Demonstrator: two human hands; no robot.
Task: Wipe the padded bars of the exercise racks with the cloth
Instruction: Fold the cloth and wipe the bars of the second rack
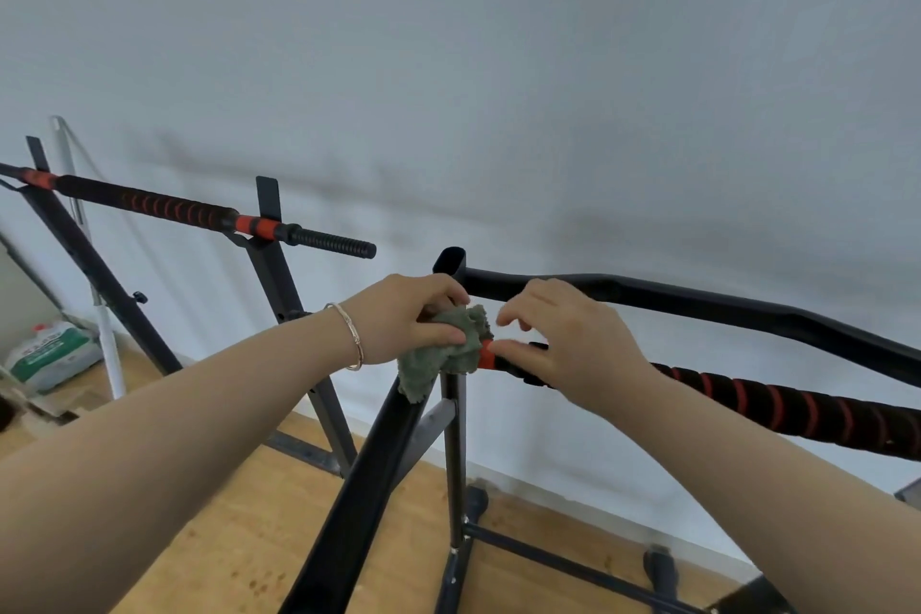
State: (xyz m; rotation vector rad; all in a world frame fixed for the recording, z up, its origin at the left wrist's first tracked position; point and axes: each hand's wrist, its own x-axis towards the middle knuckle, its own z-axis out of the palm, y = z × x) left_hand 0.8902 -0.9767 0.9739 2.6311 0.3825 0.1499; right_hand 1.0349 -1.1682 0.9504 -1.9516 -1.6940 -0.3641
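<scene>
Pale wall (498,65) behind; a fuzzy green cloth (448,352) is clutched in the left hand (403,319) at the spiral-ribbed padded bar (797,406) end; the right hand (573,344) is laid on that bar, grip unclear.

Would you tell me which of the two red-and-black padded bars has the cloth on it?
The near bar at right: the left hand grips the green cloth at its red end. The far bar at left is bare.

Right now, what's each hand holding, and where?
Left hand grips the grey-green cloth by its bunched middle, against the orange end of the padded bar. Right hand touches that bar beside the cloth; whether it grips cannot be told.
</scene>
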